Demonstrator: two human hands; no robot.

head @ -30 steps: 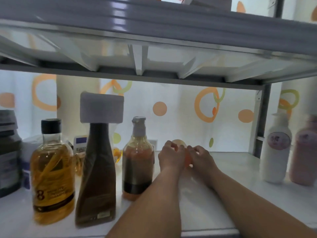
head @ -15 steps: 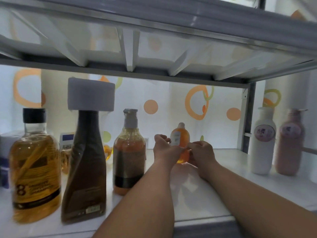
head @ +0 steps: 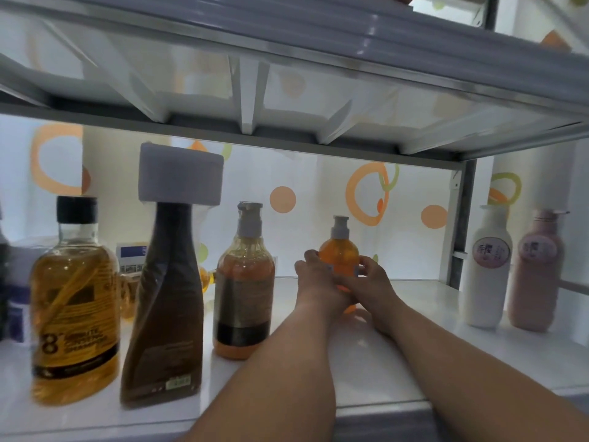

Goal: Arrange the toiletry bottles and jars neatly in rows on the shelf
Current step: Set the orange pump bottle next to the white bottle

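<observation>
A small orange pump bottle (head: 339,253) stands upright near the middle of the white shelf (head: 414,355). My left hand (head: 314,282) grips its left side and my right hand (head: 371,282) grips its right side; the lower part of the bottle is hidden behind them. To the left stand an amber pump bottle (head: 243,291), a tall brown bottle with a grey cap (head: 165,307) and a clear bottle of yellow liquid with a black cap (head: 75,314). At the right stand a white bottle (head: 486,269) and a pink bottle (head: 535,272).
The upper shelf (head: 287,74) hangs low over the bottle tops. A metal post (head: 460,224) rises at the back right. Small items, including a white and blue box (head: 130,256), sit behind the left bottles. A dotted curtain (head: 318,202) backs the shelf.
The small orange bottle was turned and stood upright between both hands, so its pump top now shows. The view moved closer and slightly right.
</observation>
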